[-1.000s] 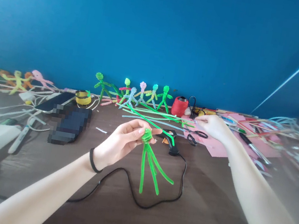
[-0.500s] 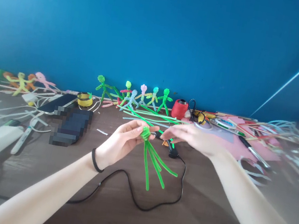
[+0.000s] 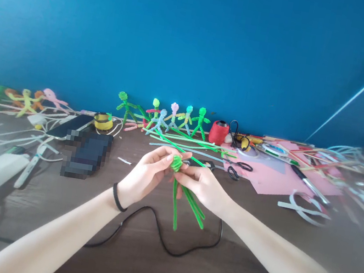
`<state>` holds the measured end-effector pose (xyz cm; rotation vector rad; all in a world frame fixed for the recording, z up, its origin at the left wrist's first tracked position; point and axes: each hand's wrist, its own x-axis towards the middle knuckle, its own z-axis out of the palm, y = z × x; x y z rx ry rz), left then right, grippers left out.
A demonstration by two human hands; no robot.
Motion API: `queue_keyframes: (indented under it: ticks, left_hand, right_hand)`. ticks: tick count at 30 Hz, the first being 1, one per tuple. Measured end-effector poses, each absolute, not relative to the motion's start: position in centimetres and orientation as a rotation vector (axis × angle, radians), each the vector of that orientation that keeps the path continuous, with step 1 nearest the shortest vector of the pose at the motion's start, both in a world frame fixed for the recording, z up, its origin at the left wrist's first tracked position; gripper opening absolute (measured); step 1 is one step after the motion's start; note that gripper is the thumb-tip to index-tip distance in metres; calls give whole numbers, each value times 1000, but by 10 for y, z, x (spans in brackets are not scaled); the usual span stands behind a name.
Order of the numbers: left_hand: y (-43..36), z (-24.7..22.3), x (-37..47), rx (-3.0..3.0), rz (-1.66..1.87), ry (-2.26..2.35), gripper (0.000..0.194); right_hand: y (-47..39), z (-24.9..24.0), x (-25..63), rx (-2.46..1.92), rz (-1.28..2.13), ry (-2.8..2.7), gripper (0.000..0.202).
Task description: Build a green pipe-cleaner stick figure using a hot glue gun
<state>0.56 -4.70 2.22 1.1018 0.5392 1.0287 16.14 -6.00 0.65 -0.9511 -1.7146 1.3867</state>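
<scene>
A green pipe-cleaner piece (image 3: 176, 163) has a coiled round head with several straight strands hanging below it. My left hand (image 3: 150, 171) pinches the coiled head from the left, thumb in front. From the right, my right hand (image 3: 206, 187) closes its thumb and fingers on the strands just under the head. The strand ends spread downward below both hands. Behind my hands, loose green pipe cleaners (image 3: 177, 142) lie on the table (image 3: 132, 268).
Pipe-cleaner figures (image 3: 200, 123) stand along the blue wall. Black-handled scissors (image 3: 233, 173), pink paper (image 3: 265, 178) and a marker (image 3: 309, 185) lie right. Phones (image 3: 86, 155) and white cables lie left. A black cord (image 3: 164, 245) curves across the front.
My right hand has come down and left from above the table and now grips the green strands. The scissors and pink paper are more exposed. My left hand has stayed nearly still.
</scene>
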Motion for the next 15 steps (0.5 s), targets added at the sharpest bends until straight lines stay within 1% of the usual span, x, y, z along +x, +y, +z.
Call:
queue_keyframes:
  ticks: [11, 15]
  left_hand:
    - [-48, 20, 6, 1121, 1040, 554, 7]
    - [-48, 20, 6, 1123, 1042, 546, 9]
  right_hand:
    - [-63, 4, 159, -956, 1374, -1656, 28]
    - [-61, 0, 156, -931, 1388, -1575, 25]
